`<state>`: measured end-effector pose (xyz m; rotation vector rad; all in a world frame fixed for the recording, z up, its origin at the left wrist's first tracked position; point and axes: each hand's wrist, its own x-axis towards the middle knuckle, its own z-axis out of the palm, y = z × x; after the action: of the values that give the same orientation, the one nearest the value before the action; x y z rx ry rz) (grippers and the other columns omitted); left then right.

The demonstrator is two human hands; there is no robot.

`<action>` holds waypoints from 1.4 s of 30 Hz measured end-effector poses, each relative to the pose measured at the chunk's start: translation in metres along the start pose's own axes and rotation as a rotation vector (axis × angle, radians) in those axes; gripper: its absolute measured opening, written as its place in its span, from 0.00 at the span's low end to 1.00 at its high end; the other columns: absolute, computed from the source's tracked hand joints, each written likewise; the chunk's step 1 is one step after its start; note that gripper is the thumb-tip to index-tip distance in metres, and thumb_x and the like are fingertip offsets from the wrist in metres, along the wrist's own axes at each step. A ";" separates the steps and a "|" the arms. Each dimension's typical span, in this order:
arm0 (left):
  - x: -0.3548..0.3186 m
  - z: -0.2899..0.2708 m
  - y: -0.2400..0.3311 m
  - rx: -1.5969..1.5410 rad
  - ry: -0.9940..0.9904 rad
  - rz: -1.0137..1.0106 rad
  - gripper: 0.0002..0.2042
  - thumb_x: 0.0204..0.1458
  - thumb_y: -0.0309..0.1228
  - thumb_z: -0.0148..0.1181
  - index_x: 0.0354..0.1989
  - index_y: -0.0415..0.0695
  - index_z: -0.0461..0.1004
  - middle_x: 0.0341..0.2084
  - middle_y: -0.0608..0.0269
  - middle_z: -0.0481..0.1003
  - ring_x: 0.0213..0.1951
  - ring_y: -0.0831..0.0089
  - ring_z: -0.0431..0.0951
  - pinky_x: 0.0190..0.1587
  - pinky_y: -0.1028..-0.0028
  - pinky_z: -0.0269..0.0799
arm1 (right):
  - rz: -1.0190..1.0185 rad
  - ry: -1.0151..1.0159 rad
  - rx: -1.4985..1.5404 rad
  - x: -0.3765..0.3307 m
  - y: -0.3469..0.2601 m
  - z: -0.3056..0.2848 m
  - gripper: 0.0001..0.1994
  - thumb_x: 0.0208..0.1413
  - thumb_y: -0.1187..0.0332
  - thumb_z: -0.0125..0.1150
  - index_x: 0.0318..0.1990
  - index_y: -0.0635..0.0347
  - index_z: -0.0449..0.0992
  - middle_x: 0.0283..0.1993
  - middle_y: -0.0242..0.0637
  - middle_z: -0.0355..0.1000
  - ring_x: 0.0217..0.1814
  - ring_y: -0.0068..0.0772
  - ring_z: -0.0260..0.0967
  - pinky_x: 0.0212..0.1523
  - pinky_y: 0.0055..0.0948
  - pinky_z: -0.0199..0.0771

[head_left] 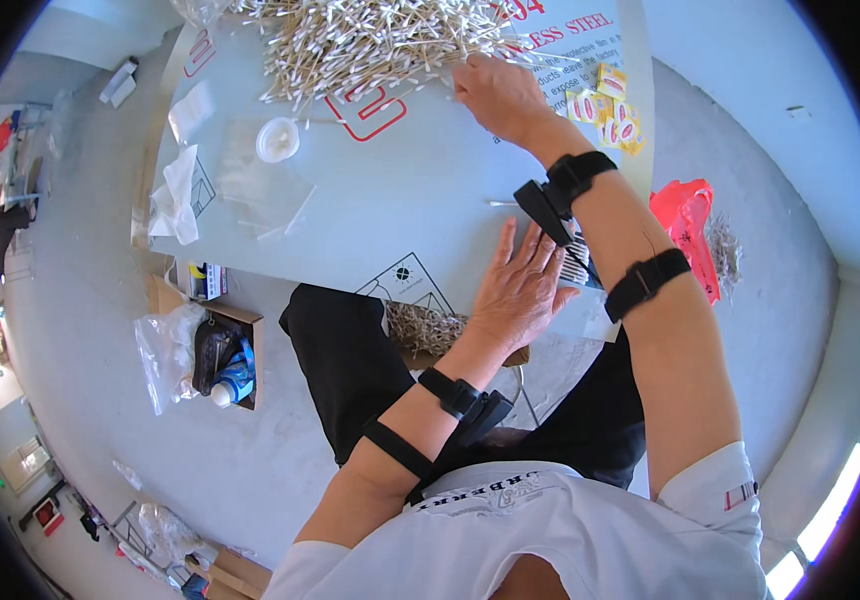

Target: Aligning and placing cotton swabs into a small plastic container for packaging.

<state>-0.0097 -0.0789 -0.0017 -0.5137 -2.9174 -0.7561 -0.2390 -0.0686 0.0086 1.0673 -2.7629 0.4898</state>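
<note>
So, head view, looking down: a big messy heap of white-tipped cotton swabs (370, 45) is covering the far end of my pale grey sheet-topped counter (380, 215). My right hand (500, 95) is sitting right at the heap's near edge, fingers curling in narrow. Can't tell if they're pinching a swab, since my knuckles are blocking it.

My left hand (522, 285) is lying palm-down near the counter's close edge, fingers stretching out pretty straight and a bit apart. Just to its right, a row of thin pale sticks (575, 262) is poking out, partly hiding behind my right arm's black strapped-on gadget (544, 212). One loose cotton swab (503, 204) is lying just beyond my left fingertips.

Small yellow-and-white packets (610, 108) are clustering right of my right hand. Over left, a round white plastic tub (277, 140) is standing near a crumpled white tissue (176, 198).
</note>
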 end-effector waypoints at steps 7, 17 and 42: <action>0.001 -0.006 -0.001 0.034 -0.088 -0.004 0.37 0.56 0.50 0.57 0.68 0.38 0.58 0.72 0.52 0.52 0.75 0.59 0.44 0.73 0.50 0.36 | 0.042 -0.300 0.290 -0.069 0.003 -0.037 0.06 0.53 0.69 0.60 0.29 0.61 0.75 0.34 0.40 0.73 0.38 0.48 0.72 0.38 0.42 0.71; 0.000 0.000 0.003 0.103 -0.012 -0.019 0.40 0.55 0.53 0.56 0.70 0.37 0.55 0.73 0.44 0.45 0.75 0.48 0.39 0.73 0.48 0.32 | 0.118 0.263 0.652 -0.143 0.022 -0.048 0.04 0.52 0.76 0.64 0.35 0.63 0.78 0.34 0.39 0.71 0.37 0.32 0.73 0.38 0.32 0.72; 0.004 -0.012 -0.027 -0.342 0.393 -0.165 0.31 0.61 0.37 0.56 0.69 0.36 0.54 0.71 0.39 0.48 0.73 0.48 0.46 0.72 0.54 0.43 | 0.637 0.467 0.929 -0.193 -0.011 -0.057 0.14 0.65 0.67 0.56 0.52 0.66 0.76 0.52 0.39 0.76 0.55 0.29 0.71 0.56 0.27 0.70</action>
<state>-0.0223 -0.1056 -0.0030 -0.1216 -2.4957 -1.2309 -0.0885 0.0651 0.0175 0.0325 -2.3451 1.9200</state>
